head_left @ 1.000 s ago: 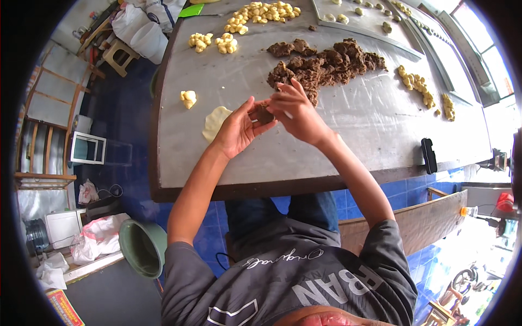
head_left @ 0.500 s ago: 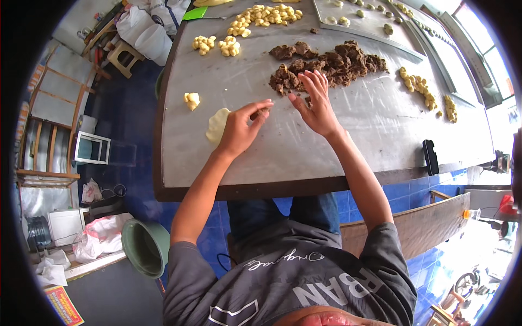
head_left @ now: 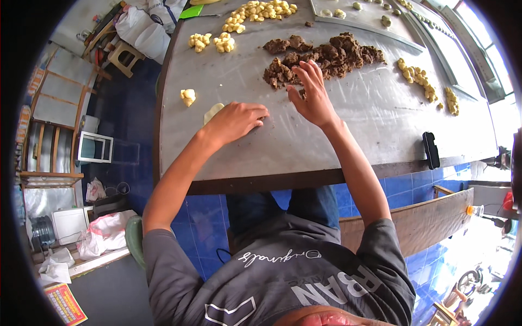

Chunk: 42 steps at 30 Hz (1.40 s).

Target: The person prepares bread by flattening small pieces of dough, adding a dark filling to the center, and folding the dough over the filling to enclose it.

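Crumbly brown mix [head_left: 348, 57] sits at one o'clock on the counter [head_left: 272, 155], right grip [head_left: 314, 100] half-spread, looks empty, left grip [head_left: 236, 120] curled, can't tell on what, so a sloppy left-wrist drag could crease the dough disc [head_left: 212, 112] at ten-thirty.

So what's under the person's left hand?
A pale, flat dough piece peeks out past the left hand; its remainder, and whatever the palm covers, cannot be seen.

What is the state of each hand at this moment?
Left hand: closed around a small brown piece, mostly hidden.
Right hand: open, fingers over the crumbly brown mass; contact unclear.
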Motion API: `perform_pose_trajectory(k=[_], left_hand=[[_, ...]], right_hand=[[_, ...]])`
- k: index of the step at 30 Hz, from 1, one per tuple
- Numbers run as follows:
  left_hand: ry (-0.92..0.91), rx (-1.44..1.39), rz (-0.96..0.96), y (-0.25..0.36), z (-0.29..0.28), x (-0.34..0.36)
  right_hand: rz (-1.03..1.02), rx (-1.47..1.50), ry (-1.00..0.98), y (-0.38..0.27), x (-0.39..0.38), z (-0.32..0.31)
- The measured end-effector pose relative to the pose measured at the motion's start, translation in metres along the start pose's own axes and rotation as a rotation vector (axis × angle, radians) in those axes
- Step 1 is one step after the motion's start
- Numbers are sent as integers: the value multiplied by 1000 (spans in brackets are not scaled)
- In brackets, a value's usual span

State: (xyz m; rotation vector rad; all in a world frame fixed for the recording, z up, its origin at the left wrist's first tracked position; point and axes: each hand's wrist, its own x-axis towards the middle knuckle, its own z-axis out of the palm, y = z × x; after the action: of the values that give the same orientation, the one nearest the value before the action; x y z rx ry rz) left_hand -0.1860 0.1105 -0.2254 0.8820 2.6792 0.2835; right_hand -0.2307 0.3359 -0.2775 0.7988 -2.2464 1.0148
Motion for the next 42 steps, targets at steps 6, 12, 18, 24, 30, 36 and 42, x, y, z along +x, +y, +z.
perform_pose_trajectory(k=[6, 12, 18, 24, 30, 36, 42], left_hand=[[358, -78, 193, -4, 2, -12], [-36, 55, 66, -6, -8, -6], [211, 24, 296, -18, -4, -11], [206, 26, 188, -13, -10, -2], [160, 3, 147, -22, -5, -2], [68, 1, 92, -20, -12, 2], [47, -119, 21, -24, -8, -5]], right_hand=[[18, 19, 4, -2, 0, -1], [29, 47, -41, -1, -1, 1], [58, 34, -63, -1, -2, 4], [60, 39, -97, 0, -2, 3], [54, 43, -102, -2, -2, 6], [34, 39, -130, 0, -3, 6], [75, 44, -133, -3, -4, 8]])
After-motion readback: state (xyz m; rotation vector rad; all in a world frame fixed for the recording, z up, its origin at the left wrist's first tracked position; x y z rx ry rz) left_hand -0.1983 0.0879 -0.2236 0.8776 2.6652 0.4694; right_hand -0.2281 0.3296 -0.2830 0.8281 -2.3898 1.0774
